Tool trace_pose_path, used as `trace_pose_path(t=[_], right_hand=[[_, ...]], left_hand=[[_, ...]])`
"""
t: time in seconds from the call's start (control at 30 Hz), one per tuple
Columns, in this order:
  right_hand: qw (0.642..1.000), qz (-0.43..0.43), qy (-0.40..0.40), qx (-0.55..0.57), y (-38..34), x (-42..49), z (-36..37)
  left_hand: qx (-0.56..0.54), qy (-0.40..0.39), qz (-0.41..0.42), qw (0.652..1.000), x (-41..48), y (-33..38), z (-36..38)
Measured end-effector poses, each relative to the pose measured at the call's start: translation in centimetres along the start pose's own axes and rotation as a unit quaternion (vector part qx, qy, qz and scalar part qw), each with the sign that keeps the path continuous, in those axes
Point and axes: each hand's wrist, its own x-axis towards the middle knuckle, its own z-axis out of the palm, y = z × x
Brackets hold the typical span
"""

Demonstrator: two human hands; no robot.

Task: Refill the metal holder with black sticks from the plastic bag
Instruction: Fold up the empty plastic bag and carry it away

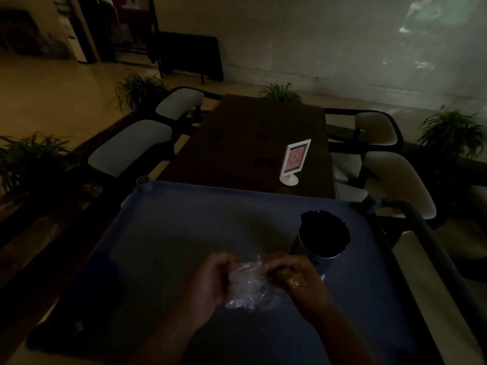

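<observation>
Hands — left hand (214, 279), right hand (299, 277) — pinch crumpled plastic bag (249, 284).

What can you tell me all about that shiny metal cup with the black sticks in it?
The round silver metal holder stands upright on the blue cart tray, near its far right corner. Its smooth side catches a little light in the dim room. It is packed with thin black sticks that rise above the rim and fan out slightly. Nothing grips it; the right hand is just in front of it, busy with the crumpled clear plastic bag together with the left hand.
</observation>
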Motion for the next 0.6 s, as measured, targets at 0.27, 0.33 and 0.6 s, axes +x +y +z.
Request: trace_pose_path(t=[0.27,0.33,0.6], right_hand=[[0.983,0.113,0.116,0.084,0.9,0.2,0.2],[0.97,0.148,0.141,0.13,0.8,-0.3,0.9],[0.929,0.284,0.025,0.236,0.3,-2.9,5.2]], left_hand=[[0.146,0.007,0.092,0.985,-0.1,0.3,-0.1],[0.144,0.048,0.114,0.982,0.2,0.3,-0.3],[0.194,0.17,0.158,0.953,0.4,-0.2,0.1]])
